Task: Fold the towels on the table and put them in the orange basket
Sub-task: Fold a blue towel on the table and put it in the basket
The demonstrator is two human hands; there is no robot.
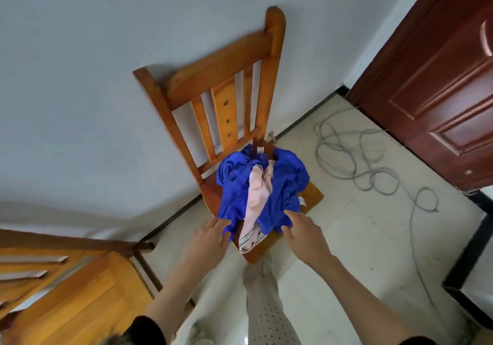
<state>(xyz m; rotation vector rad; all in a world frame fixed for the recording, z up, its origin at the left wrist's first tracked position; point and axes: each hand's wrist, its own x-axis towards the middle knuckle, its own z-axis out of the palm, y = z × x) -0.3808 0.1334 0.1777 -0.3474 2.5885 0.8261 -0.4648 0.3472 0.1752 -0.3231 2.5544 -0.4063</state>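
A crumpled heap of towels lies on the seat of a wooden chair [221,78]: a bright blue towel [285,184] bunched around a pale pink towel [257,192] with a striped end hanging over the seat's front. My left hand [210,238] reaches to the heap's lower left, fingers straight, fingertips touching the blue cloth. My right hand [304,231] reaches to the lower right edge of the blue towel, fingers extended against it. Neither hand visibly grips cloth. No orange basket and no table are in view.
The chair stands against a grey wall. A second wooden chair [80,299] is at the lower left. A grey cable [354,158] lies coiled on the tiled floor to the right, before a dark red door [432,91]. My leg in dotted trousers [264,304] is below.
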